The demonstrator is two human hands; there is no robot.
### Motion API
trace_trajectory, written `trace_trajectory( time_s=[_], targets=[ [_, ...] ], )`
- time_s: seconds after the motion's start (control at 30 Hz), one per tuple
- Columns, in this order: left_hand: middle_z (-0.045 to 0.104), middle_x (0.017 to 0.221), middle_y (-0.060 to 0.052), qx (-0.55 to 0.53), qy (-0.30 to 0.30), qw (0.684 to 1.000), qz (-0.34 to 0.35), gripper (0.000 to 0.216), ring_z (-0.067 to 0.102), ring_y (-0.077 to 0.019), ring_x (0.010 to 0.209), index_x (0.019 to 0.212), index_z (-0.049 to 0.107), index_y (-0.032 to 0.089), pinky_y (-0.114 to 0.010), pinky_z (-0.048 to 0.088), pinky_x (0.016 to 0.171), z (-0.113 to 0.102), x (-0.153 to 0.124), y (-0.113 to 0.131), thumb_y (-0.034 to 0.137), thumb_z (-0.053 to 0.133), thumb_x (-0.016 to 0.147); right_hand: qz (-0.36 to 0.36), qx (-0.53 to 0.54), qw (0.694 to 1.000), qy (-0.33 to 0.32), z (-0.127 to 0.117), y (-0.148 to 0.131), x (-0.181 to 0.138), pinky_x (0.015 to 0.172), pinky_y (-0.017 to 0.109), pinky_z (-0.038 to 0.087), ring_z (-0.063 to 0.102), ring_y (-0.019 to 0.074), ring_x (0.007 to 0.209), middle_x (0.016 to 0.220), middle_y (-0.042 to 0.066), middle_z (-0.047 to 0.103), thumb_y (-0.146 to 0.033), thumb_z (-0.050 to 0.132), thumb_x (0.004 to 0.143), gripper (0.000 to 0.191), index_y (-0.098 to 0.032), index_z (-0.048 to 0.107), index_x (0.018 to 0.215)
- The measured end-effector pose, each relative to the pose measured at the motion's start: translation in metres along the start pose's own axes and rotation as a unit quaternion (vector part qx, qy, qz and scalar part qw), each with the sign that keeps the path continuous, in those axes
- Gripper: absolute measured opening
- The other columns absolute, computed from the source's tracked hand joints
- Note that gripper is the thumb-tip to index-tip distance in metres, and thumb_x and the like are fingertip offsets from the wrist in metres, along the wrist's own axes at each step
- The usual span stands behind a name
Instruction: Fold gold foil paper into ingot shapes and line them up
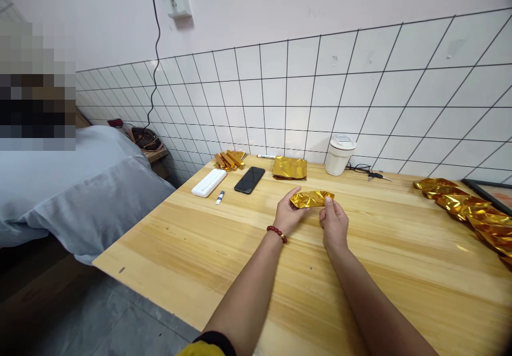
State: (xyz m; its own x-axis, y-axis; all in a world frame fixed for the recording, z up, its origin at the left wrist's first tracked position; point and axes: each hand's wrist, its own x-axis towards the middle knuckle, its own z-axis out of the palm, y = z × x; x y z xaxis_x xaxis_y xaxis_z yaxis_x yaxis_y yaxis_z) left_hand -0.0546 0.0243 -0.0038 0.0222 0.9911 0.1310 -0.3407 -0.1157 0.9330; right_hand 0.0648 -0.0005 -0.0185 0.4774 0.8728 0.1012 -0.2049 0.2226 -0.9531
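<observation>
A folded piece of gold foil paper lies just above the wooden table, held between both hands. My left hand, with a red bead bracelet on its wrist, grips the foil's left end with curled fingers. My right hand pinches the right end, thumb on top. A stack of flat gold foil sheets sits behind the hands. Folded gold pieces are piled at the far left by the wall.
A black phone, a white power bank and a small white tube lie left of the hands. A white lidded cup and keys stand by the tiled wall. Crumpled gold foil runs along the right edge. A person in light blue sits at left.
</observation>
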Motion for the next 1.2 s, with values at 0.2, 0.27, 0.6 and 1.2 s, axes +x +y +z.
trace_trajectory(
  time_s=[0.2, 0.27, 0.6, 1.2],
  targets=[
    [0.068, 0.119, -0.012, -0.069, 0.026, 0.997, -0.031, 0.082, 0.066, -0.0169, 0.091, 0.131, 0.057, 0.019, -0.028, 0.053, 0.078, 0.0, 0.005, -0.007, 0.006, 0.081, 0.054, -0.015, -0.002, 1.0, 0.018, 0.001, 0.005, 0.002, 0.044, 0.022, 0.029, 0.039, 0.0089, 0.046, 0.054, -0.007, 0.049, -0.061, 0.073, 0.072, 0.05, -0.016, 0.065, 0.094],
    [0.065, 0.125, -0.012, -0.085, 0.015, 0.996, -0.032, 0.079, 0.066, -0.0193, 0.097, 0.129, 0.057, 0.019, -0.029, 0.053, 0.08, 0.001, 0.004, -0.008, 0.005, 0.079, 0.053, -0.014, -0.006, 1.0, 0.026, 0.002, 0.006, 0.002, 0.045, 0.022, 0.03, 0.042, 0.0096, 0.047, 0.055, -0.006, 0.051, -0.059, 0.073, 0.072, 0.053, -0.016, 0.066, 0.102],
    [0.066, 0.126, -0.013, -0.045, 0.037, 0.998, -0.02, 0.062, 0.064, -0.023, 0.107, 0.125, 0.064, 0.02, -0.034, 0.05, 0.091, 0.002, -0.002, -0.004, 0.045, 0.08, 0.071, -0.03, -0.016, 0.999, 0.024, 0.002, 0.011, 0.004, 0.051, 0.025, 0.039, 0.049, 0.0126, 0.054, 0.062, -0.002, 0.058, -0.054, 0.07, 0.076, 0.052, -0.014, 0.069, 0.109],
    [0.07, 0.113, -0.013, 0.102, 0.014, 0.993, 0.051, 0.056, 0.067, -0.0232, 0.093, 0.117, 0.069, 0.016, -0.035, 0.06, 0.07, 0.005, -0.006, -0.009, 0.062, 0.056, 0.087, -0.038, -0.012, 0.999, -0.006, 0.004, 0.013, 0.001, 0.061, 0.028, 0.047, 0.056, 0.0153, 0.068, 0.088, 0.007, 0.069, -0.063, 0.061, 0.081, 0.059, -0.015, 0.071, 0.113]
  ],
)
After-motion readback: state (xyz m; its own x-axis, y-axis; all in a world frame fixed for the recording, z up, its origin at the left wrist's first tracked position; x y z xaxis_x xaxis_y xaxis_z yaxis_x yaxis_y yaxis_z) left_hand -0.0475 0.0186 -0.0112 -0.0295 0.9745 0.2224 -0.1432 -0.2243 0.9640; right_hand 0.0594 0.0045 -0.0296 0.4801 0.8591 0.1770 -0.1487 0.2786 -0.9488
